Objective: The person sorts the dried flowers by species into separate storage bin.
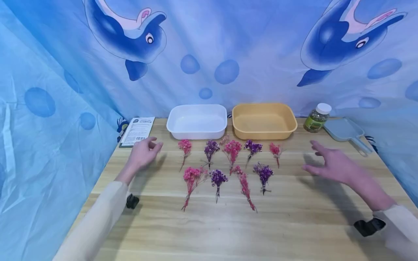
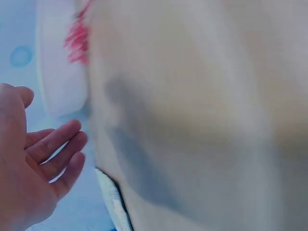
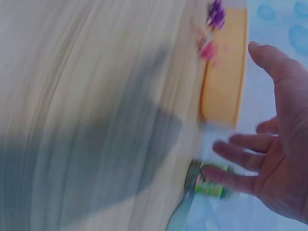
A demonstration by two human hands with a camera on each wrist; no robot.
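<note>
My left hand [image 1: 143,153] hovers over the table's left side, fingers relaxed and holding nothing, close to a printed packet [image 1: 138,131]. In the left wrist view its fingers [image 2: 62,149] are loosely spread. On the right, my right hand [image 1: 336,166] is held above the wood with thumb and fingers apart, nothing in it. Between the hands lie several small dried-flower bunches in two rows, among them a pink bunch [image 1: 192,177], a purple bunch [image 1: 218,178], a long pink bunch [image 1: 245,185] and another purple bunch [image 1: 263,173].
Behind the flowers stand a white basin [image 1: 196,135] and a yellow basin [image 1: 265,135]. A lidded jar [image 1: 316,117] and a grey-blue dustpan [image 1: 346,129] are at the back right. A blue dolphin-print curtain [image 1: 209,43] hangs behind the wooden table [image 1: 215,235].
</note>
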